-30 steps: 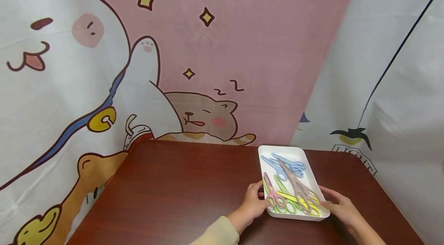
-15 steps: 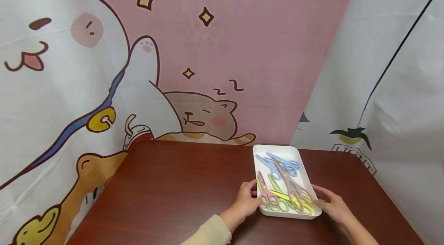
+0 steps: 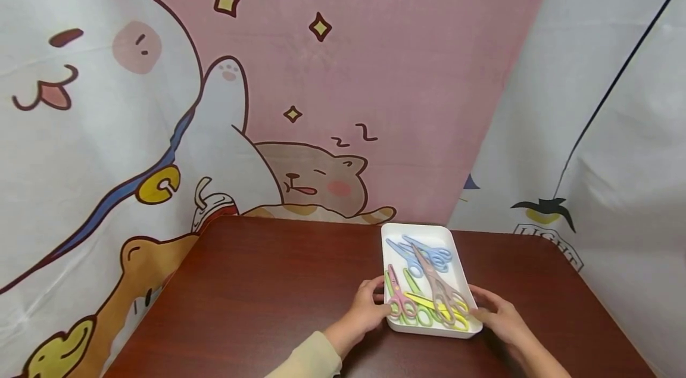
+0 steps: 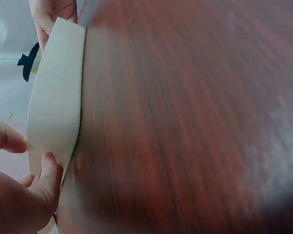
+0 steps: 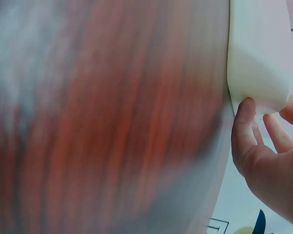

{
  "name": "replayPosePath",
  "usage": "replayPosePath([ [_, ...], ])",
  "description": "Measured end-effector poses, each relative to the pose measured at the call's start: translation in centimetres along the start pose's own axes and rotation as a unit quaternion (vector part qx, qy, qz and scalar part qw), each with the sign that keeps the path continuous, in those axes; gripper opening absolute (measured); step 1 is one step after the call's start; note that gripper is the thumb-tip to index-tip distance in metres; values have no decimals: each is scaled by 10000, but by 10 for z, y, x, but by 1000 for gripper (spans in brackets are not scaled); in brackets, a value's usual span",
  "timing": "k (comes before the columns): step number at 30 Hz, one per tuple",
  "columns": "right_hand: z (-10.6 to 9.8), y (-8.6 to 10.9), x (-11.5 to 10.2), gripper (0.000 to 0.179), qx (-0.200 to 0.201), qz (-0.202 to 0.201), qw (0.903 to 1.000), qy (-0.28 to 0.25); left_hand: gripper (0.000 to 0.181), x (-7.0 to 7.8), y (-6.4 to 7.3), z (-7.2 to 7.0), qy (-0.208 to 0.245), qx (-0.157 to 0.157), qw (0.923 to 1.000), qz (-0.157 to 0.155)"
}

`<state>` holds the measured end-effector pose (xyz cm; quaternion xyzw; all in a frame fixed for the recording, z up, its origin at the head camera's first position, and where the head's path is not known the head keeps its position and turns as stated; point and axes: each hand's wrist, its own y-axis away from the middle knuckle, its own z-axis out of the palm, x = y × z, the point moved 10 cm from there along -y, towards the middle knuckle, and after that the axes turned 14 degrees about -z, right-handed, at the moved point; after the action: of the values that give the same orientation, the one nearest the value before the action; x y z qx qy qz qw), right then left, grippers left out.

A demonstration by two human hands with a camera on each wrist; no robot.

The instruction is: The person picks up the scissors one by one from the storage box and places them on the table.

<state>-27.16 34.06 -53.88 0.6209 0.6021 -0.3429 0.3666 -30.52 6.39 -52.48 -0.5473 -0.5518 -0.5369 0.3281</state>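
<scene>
A white rectangular tray (image 3: 465, 278) sits low over the brown table's right half. Several scissors lie in it. Blue scissors (image 3: 435, 252) are at the far end, and a greyish-brown pair (image 3: 435, 283) slants across the middle. Pink scissors (image 3: 397, 293) lie along the left side near green ones, with a yellow pair (image 3: 414, 297) partly under the brown one. My left hand (image 3: 365, 309) grips the tray's left wall, thumb at the rim. On the opposite wall my right hand (image 3: 499, 314) holds it, with fingertips (image 5: 247, 108) against the outer side in the right wrist view.
The dark reddish-brown table (image 3: 268, 283) extends to the left of the tray, with a narrower strip on the right. Behind its back edge hangs a cloth (image 3: 418, 86) printed with cartoon animals.
Both hands have moved the tray to the left along the table, with the scissors still in the same arrangement inside. The grip on each side is unchanged.
</scene>
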Motion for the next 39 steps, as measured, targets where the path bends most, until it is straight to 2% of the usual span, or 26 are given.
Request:
replayPosePath([
  [12,20,-4,-17,56,159,-281,9992,-237,69,-3,4,-24,-37,17,10000,59],
  [18,30,-7,-24,55,201,-328,9987,-322,70,-7,5,-35,65,-8,10000,-34],
  [25,39,-9,-27,54,243,-329,9985,-365,70,-15,4,-45,-48,9,9999,-117],
  [39,56,-12,-39,52,367,-497,9970,-465,69,-18,5,-65,-148,112,9998,18],
])
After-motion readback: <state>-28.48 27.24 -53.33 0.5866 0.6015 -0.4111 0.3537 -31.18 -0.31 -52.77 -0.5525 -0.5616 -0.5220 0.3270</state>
